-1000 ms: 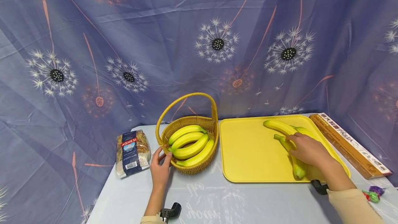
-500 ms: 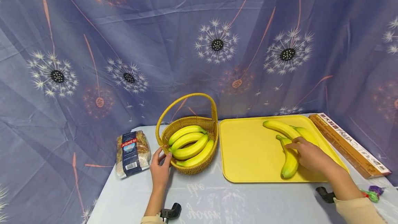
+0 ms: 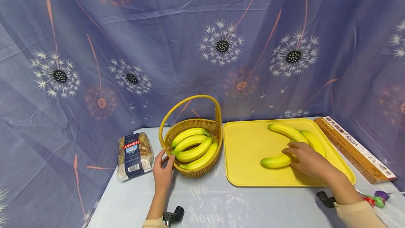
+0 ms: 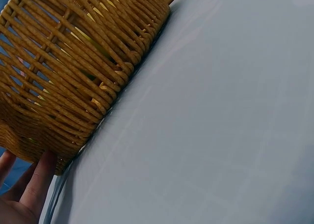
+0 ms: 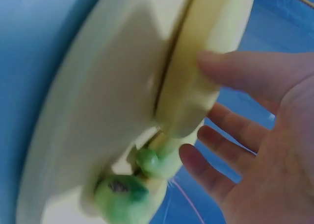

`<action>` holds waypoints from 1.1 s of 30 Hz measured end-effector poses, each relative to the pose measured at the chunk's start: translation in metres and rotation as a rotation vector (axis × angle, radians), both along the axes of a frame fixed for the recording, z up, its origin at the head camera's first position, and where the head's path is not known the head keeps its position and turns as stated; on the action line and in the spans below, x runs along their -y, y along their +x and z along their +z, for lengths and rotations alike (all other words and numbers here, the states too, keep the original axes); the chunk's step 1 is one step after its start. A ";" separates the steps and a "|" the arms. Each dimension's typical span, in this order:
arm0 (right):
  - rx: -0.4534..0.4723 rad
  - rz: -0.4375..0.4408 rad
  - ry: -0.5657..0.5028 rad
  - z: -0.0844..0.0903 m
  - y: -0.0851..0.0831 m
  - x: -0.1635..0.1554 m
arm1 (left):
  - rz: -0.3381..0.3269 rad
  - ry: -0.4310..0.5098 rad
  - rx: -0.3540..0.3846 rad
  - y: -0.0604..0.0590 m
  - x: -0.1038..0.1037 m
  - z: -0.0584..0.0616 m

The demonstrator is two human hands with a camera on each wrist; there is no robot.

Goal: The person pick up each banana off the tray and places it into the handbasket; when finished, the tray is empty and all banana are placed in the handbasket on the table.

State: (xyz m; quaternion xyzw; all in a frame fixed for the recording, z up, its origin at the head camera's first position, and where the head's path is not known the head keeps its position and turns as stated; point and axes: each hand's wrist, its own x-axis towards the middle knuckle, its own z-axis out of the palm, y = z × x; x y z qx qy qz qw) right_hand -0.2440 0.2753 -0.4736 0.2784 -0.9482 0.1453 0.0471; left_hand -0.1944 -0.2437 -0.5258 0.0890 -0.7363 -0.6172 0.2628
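In the head view, my left hand (image 3: 162,173) touches the left rim of a woven basket (image 3: 197,171) with its fingertips. Fairly straight fingers (image 4: 41,182) rest against the basket's outer wall in the left wrist view. Several yellow bananas (image 3: 194,152) lie inside, below the arched handle. Over on the yellow tray (image 3: 246,150), my right hand (image 3: 308,159) pinches one banana (image 3: 275,161) between thumb and fingers; its green tip points left. Part of that banana is hidden under the hand. Two more bananas (image 3: 286,131) lie just behind, on the tray's right side.
A bag of Agnesi pasta (image 3: 134,156) stands left of the basket. Right of the tray lies a long brown and white pasta box (image 3: 355,149). Several wrapped sweets (image 3: 378,198) sit near the right sleeve. A dandelion-print cloth (image 3: 177,45) hangs behind the table.
The banana at my right hand has turned, its free end swinging from the tray's front edge toward the left. The left hand and basket have stayed put.
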 end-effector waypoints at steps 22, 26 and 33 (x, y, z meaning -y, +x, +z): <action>0.145 0.015 -0.072 -0.009 -0.017 0.022 | -0.015 -0.009 0.033 0.000 0.003 0.001; 0.145 0.013 -0.109 -0.009 -0.017 0.029 | -0.026 -0.016 0.023 0.006 -0.002 0.014; 0.127 0.010 -0.160 -0.001 -0.018 0.043 | -0.036 -0.020 0.015 0.014 -0.009 0.030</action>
